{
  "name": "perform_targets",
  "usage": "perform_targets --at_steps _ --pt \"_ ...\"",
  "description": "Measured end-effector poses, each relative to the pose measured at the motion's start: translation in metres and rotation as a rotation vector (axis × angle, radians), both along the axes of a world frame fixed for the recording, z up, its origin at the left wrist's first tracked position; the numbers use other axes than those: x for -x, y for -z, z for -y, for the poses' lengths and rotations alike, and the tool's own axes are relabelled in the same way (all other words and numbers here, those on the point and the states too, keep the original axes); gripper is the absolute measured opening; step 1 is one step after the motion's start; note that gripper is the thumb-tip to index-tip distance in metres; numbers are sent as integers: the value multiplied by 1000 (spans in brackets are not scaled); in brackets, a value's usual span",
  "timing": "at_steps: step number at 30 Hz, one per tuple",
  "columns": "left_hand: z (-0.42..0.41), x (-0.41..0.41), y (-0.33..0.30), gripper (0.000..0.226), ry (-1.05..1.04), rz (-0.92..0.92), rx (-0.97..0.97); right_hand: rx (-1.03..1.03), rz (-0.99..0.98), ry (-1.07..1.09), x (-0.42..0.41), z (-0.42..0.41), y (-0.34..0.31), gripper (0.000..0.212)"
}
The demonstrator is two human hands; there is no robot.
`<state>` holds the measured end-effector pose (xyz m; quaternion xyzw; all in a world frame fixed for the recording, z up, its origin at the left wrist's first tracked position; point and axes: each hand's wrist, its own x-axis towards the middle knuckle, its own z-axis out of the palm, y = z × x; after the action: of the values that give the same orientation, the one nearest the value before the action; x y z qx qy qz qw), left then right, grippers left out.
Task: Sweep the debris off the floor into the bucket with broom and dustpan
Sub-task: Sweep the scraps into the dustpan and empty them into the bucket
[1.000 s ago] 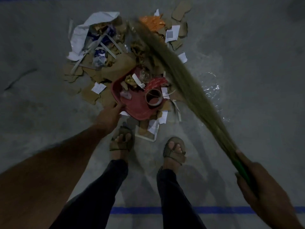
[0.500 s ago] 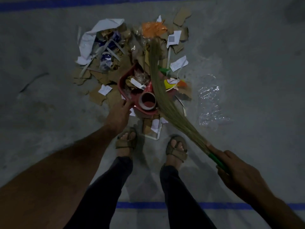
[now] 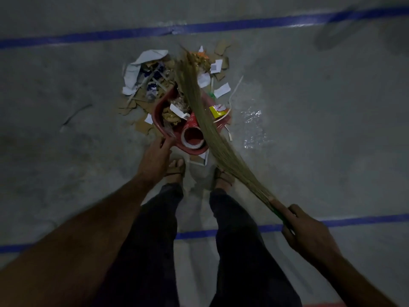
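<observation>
You stood over the debris [image 3: 155, 85] on the floor [image 3: 66, 151], your left hand [image 3: 155, 156] gripping the red dustpan [image 3: 158, 116] at its near edge to brace it, while your right hand [image 3: 307, 231] curled around the broom [image 3: 199, 111], laid across the pan to drag scraps in; no bucket was visible

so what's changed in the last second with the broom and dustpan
The broom swung from the pile's right edge across to lie over the red dustpan, dragging scraps such as the yellow wrapper toward it. The right hand pulled in closer while gripping the handle. The left hand holds the dustpan's edge as before; the tape roll stays inside.
</observation>
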<state>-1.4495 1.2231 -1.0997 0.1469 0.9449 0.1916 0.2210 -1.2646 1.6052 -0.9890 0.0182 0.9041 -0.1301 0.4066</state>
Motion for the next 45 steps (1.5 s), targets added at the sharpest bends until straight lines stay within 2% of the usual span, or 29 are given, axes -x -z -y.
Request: perform_targets --at_steps 7,11,13,15,18,26,30,33,37,45 --pt "10 -35 -144 31 -87 -74 -14 46 -167 9 -50 3 -113 87" --pt "27 -55 -195 40 -24 -167 -12 29 -265 1 -79 13 -159 89" --pt "34 -61 -216 32 -78 -186 -33 24 -320 4 -95 26 -173 86" --pt "44 -69 -225 32 -77 -217 -39 9 -355 18 -111 44 -182 83" --pt "70 -81 -231 43 45 -308 -16 -34 -426 23 -139 79 -187 84" --pt "155 -119 -268 42 220 -390 -77 -171 -500 122 -236 214 -210 78" --pt "179 -135 -284 43 315 -410 -68 -185 -539 230 -296 274 -221 83" --pt "185 -156 -293 44 391 -436 -74 -248 -518 296 -343 308 -225 72" --pt "192 -197 -295 47 484 -451 -105 -274 -599 334 -402 339 -230 60" --pt "202 -331 -291 44 566 -427 -125 -299 -573 472 -555 400 -229 64"
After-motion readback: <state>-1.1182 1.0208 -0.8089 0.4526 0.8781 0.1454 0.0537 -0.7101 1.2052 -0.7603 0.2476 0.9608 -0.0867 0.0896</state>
